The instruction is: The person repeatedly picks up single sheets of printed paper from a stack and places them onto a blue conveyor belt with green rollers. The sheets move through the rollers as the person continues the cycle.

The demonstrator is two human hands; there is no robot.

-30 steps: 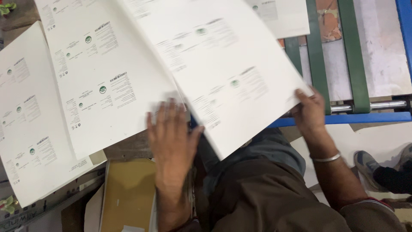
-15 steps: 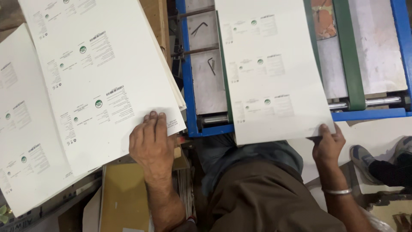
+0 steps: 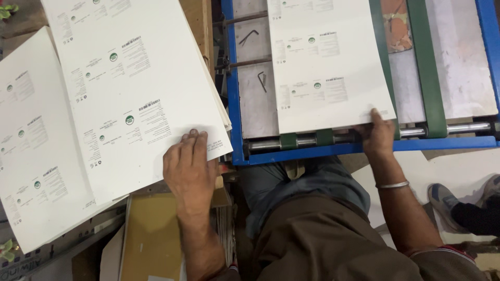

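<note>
Right hand (image 3: pixel 376 132) has carried one printed sheet (image 3: pixel 328 62) from the stack (image 3: pixel 130 88) onto the blue machine bed (image 3: pixel 235 104), fingers pinching its corner; left hand (image 3: pixel 188 166) rests flat, open, on the stack.

White sheets (image 3: pixel 333 62) printed with green-and-black label blocks; blue machine frame (image 3: pixel 234 104) with green belts (image 3: pixel 424 62).
</note>
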